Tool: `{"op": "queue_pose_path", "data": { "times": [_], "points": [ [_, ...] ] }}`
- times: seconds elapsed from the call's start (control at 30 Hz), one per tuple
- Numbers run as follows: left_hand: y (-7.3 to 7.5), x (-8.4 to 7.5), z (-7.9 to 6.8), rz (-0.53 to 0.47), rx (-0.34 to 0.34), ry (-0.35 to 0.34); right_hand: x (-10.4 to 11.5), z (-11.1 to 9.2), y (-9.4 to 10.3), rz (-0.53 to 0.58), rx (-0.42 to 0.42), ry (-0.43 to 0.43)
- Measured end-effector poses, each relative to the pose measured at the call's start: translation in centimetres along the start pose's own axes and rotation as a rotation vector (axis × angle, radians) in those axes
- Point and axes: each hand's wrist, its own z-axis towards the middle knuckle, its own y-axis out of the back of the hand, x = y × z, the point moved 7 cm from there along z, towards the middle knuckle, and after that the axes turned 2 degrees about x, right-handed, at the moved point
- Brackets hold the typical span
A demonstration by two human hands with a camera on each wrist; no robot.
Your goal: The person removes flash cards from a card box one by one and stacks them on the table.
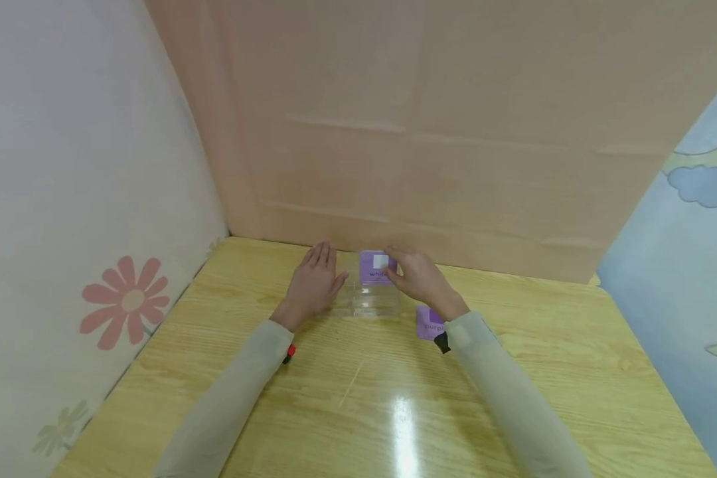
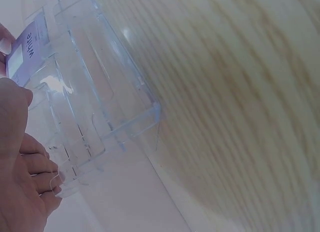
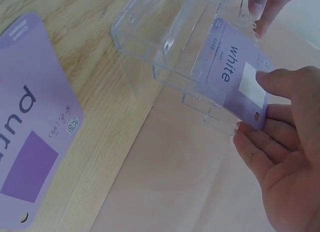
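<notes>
A clear tiered plastic stand [image 1: 378, 302] is on the wooden table near the back wall. My right hand [image 1: 419, 275] pinches a purple card printed "white" [image 3: 225, 74] at its edge, thumb on the front and fingers behind. The card stands upright at the top tier; whether it is fully seated there cannot be told. At the stand's left end my left hand [image 1: 313, 282] has its fingers stretched forward, thumb spread to the side. Its fingertips [image 2: 52, 192] touch the stand's edge in the left wrist view.
A second purple card, printed "purple" [image 3: 37, 137], lies on the table [image 1: 334, 411] by my right wrist, partly covered by the sleeve in the head view. A brown paper backdrop [image 1: 424, 179] rises behind the stand. Patterned side panels [image 1: 185, 199] border the table.
</notes>
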Motion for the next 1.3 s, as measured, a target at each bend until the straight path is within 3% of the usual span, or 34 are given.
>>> {"op": "queue_pose_path", "data": {
  "times": [1.3],
  "points": [
    [-0.09, -0.01, -0.13, 0.027, -0.016, 0.001, 0.22, -0.88, 0.28, 0.107, -0.047, -0.065]
  ]
}}
